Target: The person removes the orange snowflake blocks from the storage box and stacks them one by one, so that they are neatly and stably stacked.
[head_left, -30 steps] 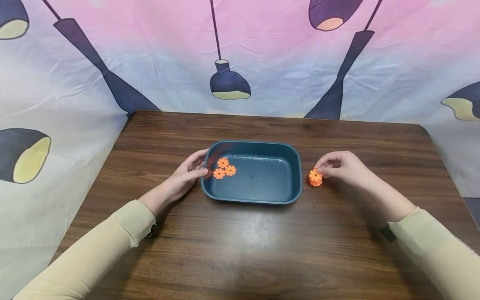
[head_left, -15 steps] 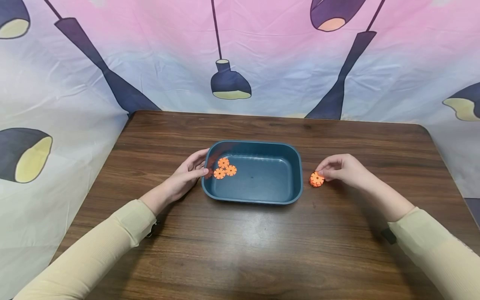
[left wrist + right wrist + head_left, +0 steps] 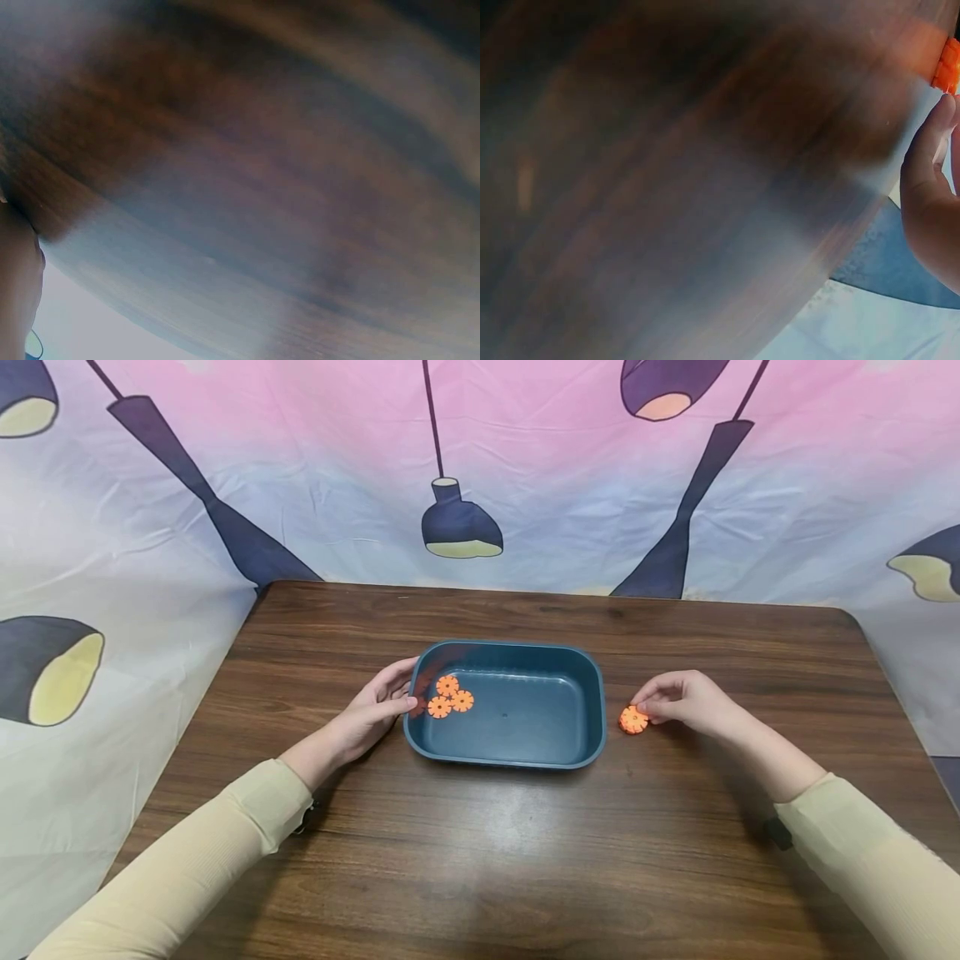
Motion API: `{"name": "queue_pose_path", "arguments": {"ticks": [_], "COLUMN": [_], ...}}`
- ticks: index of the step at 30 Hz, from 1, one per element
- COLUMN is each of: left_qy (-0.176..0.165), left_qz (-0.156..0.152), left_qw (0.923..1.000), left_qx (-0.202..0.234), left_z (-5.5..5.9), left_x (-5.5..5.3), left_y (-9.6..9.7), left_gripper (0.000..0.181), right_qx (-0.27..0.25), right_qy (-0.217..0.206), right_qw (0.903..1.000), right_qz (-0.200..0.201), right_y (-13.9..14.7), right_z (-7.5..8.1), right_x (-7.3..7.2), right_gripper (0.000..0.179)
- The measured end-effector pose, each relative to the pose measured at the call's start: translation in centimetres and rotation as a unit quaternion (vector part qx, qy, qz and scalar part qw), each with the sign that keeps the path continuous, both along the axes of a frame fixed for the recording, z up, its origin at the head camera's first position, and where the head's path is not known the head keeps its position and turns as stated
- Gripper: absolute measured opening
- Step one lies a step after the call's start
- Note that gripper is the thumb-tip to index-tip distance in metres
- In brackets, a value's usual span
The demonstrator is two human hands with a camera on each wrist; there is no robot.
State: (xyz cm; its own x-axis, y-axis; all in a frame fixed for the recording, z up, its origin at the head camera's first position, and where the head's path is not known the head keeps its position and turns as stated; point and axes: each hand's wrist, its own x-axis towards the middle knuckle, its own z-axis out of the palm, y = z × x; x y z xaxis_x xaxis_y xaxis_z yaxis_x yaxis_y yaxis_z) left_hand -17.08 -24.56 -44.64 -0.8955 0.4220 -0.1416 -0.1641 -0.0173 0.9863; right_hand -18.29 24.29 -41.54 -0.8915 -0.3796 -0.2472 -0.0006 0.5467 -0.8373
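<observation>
- At 3 o'clock from the blue tray [image 3: 502, 766], just beside its wall, a small stack of orange discs [image 3: 633, 722] is seen on or barely above the worktop [image 3: 495, 860]; contact cannot be confirmed.
- The stack is pinched at its edge, between 1 and 2 o'clock, by the thumb and fingers of the right grip [image 3: 688, 700]; whether only the top disc or all of them are held cannot be told.
- The tray is grasped at its 9 o'clock wall by the left grip [image 3: 371, 706], the thumb laid over the rim.
- Inside the tray, 3 orange discs [image 3: 459, 698] are grouped near the 9 o'clock end.
- The discs are judged to be light, thin, stiff plastic, not easily broken; stacked faces may be slippery, so sliding should be expected.
- Purchase is best taken on the notched edges, with the whole stack squeezed from top and bottom if all layers are wanted.
- The tray is judged light and rigid, easily nudged, and best steadied at the rim.
- By the right wrist view, at 2 o'clock, the stack's layered, toothed side is shown; by the head view, mainly its top face.
- By the left wrist view, only blurred worktop and some skin at 8 o'clock are clearly given; tray and discs are not made out.
</observation>
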Motion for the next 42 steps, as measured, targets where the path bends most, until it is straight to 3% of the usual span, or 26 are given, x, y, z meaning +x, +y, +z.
{"name": "queue_pose_path", "arguments": {"ticks": [20, 33, 42], "left_qy": [-0.001, 0.002, 0.002], "left_qz": [0.0, -0.001, 0.001], "left_qw": [1.0, 1.0, 1.0], "left_qx": [0.003, 0.0, 0.002], "left_z": [0.0, 0.0, 0.0], "left_x": [0.1, 0.1, 0.1], "left_y": [0.0, -0.1, 0.0], "left_gripper": [0.065, 0.065, 0.065], "right_qx": [0.032, 0.035, -0.01], "right_qy": [0.003, 0.046, 0.051], "right_qw": [0.9995, 0.9983, 0.9985], "right_qz": [-0.002, -0.002, 0.019], "right_y": [0.0, -1.6, -4.2], "right_z": [0.3, 2.8, 4.1], "right_x": [-0.1, -0.4, -0.3], "right_gripper": [0.024, 0.025, 0.021]}}
